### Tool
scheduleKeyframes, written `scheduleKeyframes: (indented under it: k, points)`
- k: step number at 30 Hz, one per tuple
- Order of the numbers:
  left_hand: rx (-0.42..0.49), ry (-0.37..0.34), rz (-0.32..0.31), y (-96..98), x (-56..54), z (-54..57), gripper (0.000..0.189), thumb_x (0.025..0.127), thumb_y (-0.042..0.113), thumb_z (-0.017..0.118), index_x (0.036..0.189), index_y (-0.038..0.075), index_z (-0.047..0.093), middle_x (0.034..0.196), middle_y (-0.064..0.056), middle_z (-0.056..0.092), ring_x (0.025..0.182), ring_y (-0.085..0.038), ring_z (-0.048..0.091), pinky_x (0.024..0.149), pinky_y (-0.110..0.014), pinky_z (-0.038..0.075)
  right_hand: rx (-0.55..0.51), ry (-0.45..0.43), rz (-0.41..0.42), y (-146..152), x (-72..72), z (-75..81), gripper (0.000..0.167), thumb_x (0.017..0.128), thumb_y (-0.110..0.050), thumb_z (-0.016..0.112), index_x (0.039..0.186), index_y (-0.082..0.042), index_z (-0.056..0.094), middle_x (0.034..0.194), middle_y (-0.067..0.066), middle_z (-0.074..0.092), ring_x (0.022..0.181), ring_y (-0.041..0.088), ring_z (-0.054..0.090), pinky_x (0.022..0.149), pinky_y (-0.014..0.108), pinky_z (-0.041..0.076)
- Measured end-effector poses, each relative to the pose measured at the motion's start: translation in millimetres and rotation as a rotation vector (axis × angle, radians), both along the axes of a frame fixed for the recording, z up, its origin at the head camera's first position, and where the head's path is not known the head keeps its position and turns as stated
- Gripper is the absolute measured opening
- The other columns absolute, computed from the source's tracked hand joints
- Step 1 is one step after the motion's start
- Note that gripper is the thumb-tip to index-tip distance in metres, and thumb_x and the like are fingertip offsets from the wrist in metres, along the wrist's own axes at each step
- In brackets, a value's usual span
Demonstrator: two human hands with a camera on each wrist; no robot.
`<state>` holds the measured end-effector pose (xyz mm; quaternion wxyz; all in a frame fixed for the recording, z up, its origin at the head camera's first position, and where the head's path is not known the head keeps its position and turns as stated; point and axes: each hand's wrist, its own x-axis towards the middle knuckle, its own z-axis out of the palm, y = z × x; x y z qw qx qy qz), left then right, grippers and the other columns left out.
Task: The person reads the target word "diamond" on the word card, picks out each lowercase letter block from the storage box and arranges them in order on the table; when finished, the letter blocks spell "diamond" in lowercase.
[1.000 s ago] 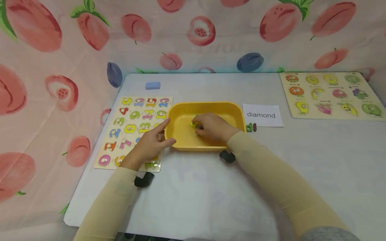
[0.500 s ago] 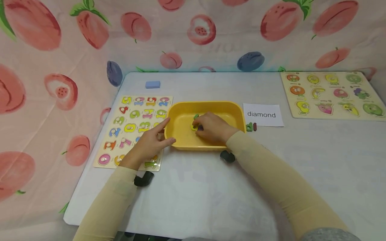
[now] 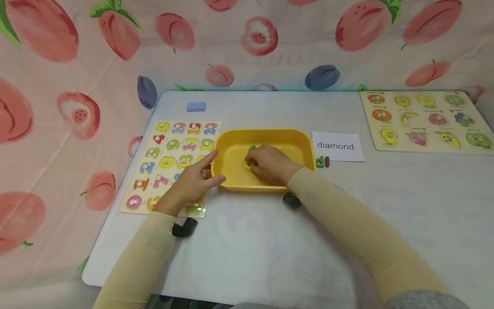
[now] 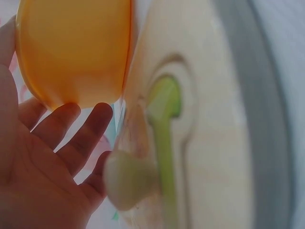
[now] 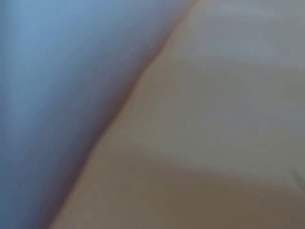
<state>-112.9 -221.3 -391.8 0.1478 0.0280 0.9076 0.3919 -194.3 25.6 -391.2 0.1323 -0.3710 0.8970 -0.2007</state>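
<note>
My left hand rests against the left end of a yellow plastic tub, fingers spread and nearly straight. The left wrist view shows those fingertips touching the tub's end wall. My right hand reaches down inside the tub with bent fingers. Beside its fingertips lie a small yellow piece and a green piece; a dark piece shows between thumb and forefinger. I cannot tell whether the fingers pinch it. More of the tub's contents is hidden under the hand. The right wrist view is a blur.
A white card reading "diamond" lies right of the tub, a green letter d and dark red letter i below it. A number puzzle board lies left, a fruit puzzle board back right, a blue block back left.
Inside the tub, my right fingers have shifted slightly among the small pieces, and the green piece has come into sight above them. The left hand and the tub stay in place.
</note>
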Motion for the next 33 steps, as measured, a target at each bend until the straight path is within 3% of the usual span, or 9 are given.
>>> scheduleKeyframes:
  k: [7, 12, 19, 28, 33]
  points:
    - [-0.005, 0.012, -0.003, 0.5, -0.1, 0.2, 0.085, 0.091, 0.048, 0.071, 0.16, 0.034, 0.023, 0.157, -0.01, 0.038, 0.14, -0.032, 0.04, 0.113, -0.052, 0.032, 0.026, 0.021, 0.017, 0, -1.2, -1.4, 0.022, 0.092, -0.013, 0.066, 0.112, -0.006, 0.073, 0.104, 0.004, 0.068, 0.095, 0.027, 0.055, 0.091, 0.04, 0.046]
    - [-0.01, 0.022, -0.011, 0.8, 0.0, 0.6, 0.085, 0.092, 0.047, 0.071, 0.161, 0.033, 0.023, 0.157, -0.01, 0.038, 0.14, -0.032, 0.039, 0.114, -0.053, 0.031, 0.017, 0.009, 0.004, 0, -2.0, -0.5, 0.026, 0.093, -0.013, 0.066, 0.117, -0.006, 0.072, 0.11, 0.004, 0.07, 0.098, 0.026, 0.055, 0.094, 0.04, 0.045]
    - [-0.016, 0.008, -0.003, 0.6, 0.4, 1.1, 0.085, 0.091, 0.049, 0.071, 0.16, 0.036, 0.023, 0.156, -0.009, 0.04, 0.139, -0.031, 0.041, 0.113, -0.052, 0.032, -0.016, 0.011, -0.013, 7, -2.0, 7.0, 0.024, 0.094, -0.016, 0.067, 0.116, -0.007, 0.072, 0.107, 0.003, 0.069, 0.098, 0.024, 0.055, 0.095, 0.038, 0.046]
    - [-0.006, 0.013, -0.007, 1.0, 0.0, -0.7, 0.085, 0.091, 0.048, 0.072, 0.16, 0.035, 0.023, 0.155, -0.011, 0.042, 0.137, -0.032, 0.043, 0.112, -0.053, 0.033, -0.008, -0.053, -0.101, 22, 0.0, 19.3, 0.029, 0.096, -0.019, 0.068, 0.123, -0.007, 0.069, 0.123, 0.007, 0.067, 0.118, 0.027, 0.054, 0.11, 0.041, 0.038]
    - [-0.012, 0.005, 0.003, 1.5, 0.4, 0.3, 0.086, 0.091, 0.047, 0.072, 0.16, 0.036, 0.023, 0.157, -0.01, 0.039, 0.138, -0.033, 0.043, 0.112, -0.053, 0.034, -0.012, -0.071, -0.131, 33, -0.6, 29.1, 0.031, 0.097, -0.015, 0.064, 0.126, -0.006, 0.068, 0.126, 0.008, 0.065, 0.121, 0.029, 0.052, 0.111, 0.043, 0.037]
